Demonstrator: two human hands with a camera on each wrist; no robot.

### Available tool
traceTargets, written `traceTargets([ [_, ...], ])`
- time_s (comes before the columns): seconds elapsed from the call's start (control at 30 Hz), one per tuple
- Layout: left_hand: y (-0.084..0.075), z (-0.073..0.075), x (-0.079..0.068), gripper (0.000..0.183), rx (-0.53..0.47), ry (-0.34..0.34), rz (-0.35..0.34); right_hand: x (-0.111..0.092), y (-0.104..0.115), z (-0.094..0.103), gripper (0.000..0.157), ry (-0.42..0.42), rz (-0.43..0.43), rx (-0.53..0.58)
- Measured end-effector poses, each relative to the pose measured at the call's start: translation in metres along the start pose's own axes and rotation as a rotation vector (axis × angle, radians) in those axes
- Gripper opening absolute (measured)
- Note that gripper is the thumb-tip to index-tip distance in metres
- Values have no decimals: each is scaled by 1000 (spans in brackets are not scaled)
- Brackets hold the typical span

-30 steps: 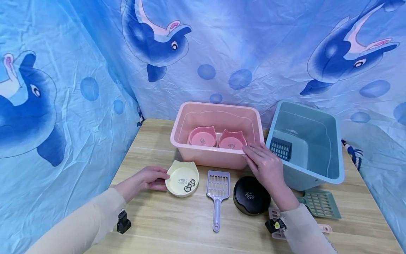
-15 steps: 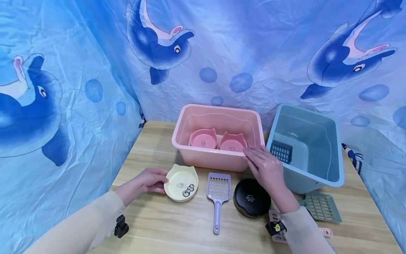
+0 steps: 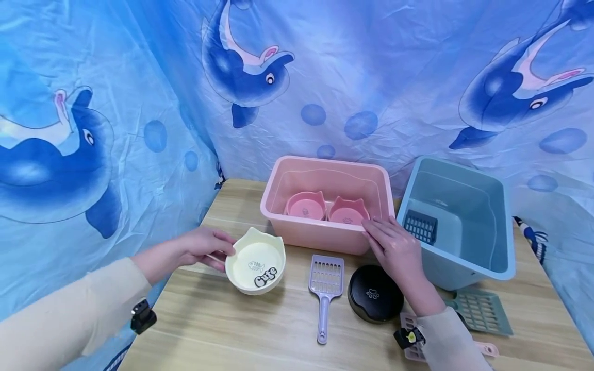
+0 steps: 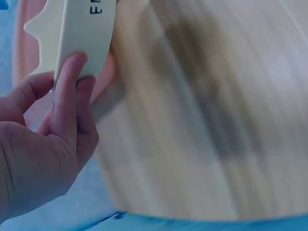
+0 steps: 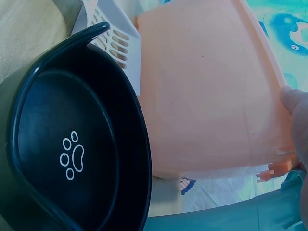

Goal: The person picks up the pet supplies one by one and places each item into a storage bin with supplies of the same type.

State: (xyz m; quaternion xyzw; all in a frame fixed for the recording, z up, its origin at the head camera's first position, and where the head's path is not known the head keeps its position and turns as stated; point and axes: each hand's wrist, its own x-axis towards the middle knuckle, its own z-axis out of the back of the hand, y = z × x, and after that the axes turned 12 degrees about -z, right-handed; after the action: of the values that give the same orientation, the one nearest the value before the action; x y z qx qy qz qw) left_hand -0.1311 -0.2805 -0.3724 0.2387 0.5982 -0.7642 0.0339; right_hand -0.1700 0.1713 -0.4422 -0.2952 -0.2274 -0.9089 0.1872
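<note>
My left hand (image 3: 204, 247) pinches the rim of a cream cat-eared bowl (image 3: 246, 256) with a fish-bone print and "Cute" lettering. The bowl is tilted and held above the table, left of a lilac litter scoop (image 3: 326, 278). In the left wrist view, thumb and fingers hold the wall of the cream bowl (image 4: 85, 38). My right hand (image 3: 401, 252) grips the front right rim of a pink litter box (image 3: 315, 236), its thumb outside; some fingertips are hidden. Inside that box sit two pink cat-eared bowls (image 3: 306, 205). A black bowl (image 5: 82, 115) stands below the right hand.
At the right, a blue-grey litter box (image 3: 478, 226) holds a dark scoop (image 3: 419, 226). A green scoop (image 3: 484, 310) and a pink scoop (image 3: 486, 349) lie near the right forearm, which partly covers the pink one. Dolphin-printed cloth (image 3: 325, 77) hangs behind and beside the wooden table (image 3: 232, 335).
My left hand has raised the cream bowl off the table and tilted it, moving slightly left. The right hand stays on the pink litter box. The head view has shifted a little.
</note>
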Motion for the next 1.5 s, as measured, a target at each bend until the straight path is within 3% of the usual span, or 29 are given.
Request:
traceTargets([
  [0.17, -50, 5, -6, 49, 72, 52, -25, -1, -1, 2, 49, 2, -6, -10],
  [0.3, -90, 1, 1, 54, 143, 75, -40, -1, -1, 2, 48, 5, -10, -12],
  [0.5, -146, -13, 31, 57, 246, 63, -56, -2, 0, 2, 49, 10, -11, -4],
  [0.63, -167, -25, 66, 52, 235, 51, -79, -2, -2, 0, 49, 13, -19, -4],
  [0.83, -176, -39, 117, 29, 233, 25, -80, -1, -2, 0, 48, 28, -30, -6],
  [1.1, -175, -46, 170, 20, 291, 23, 33, -2, -1, 0, 48, 29, -18, 1],
  [1.33, -167, -47, 198, 3, 388, 67, 87, -2, -1, -1, 48, 22, -6, 23],
  [1.5, -162, -53, 210, 5, 435, 67, 105, 1, -3, 0, 48, 16, 2, 19],
])
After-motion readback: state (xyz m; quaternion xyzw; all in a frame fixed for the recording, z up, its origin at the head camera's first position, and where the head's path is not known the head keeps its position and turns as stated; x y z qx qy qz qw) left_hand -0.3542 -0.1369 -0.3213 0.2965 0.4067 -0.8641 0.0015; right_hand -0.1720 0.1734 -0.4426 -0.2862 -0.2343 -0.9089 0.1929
